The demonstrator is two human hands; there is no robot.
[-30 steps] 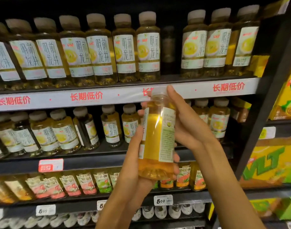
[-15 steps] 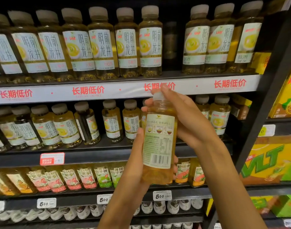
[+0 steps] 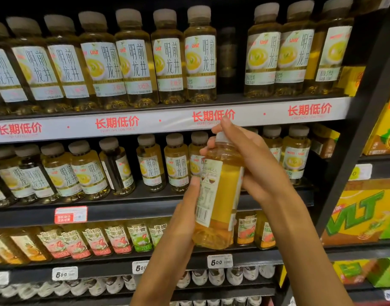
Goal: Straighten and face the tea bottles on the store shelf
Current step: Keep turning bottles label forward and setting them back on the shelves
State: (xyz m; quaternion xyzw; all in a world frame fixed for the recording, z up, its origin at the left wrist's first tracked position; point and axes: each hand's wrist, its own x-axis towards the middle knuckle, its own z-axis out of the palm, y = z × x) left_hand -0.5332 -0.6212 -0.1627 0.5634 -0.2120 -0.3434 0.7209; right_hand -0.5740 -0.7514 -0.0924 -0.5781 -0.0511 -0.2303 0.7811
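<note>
Nearest, both hands hold one tea bottle [image 3: 220, 195] upright in the air in front of the shelves. The left hand [image 3: 185, 215] wraps its lower body from seven o'clock; the right hand [image 3: 253, 164] curls round its neck and cap from two o'clock. Its label's printed back shows at the left. Behind it, the middle shelf [image 3: 145, 208] has a gap at the bottle's twelve o'clock. Farther up, the top row [image 3: 134, 62] stands packed, with one dark slot [image 3: 228, 51] at one o'clock.
</note>
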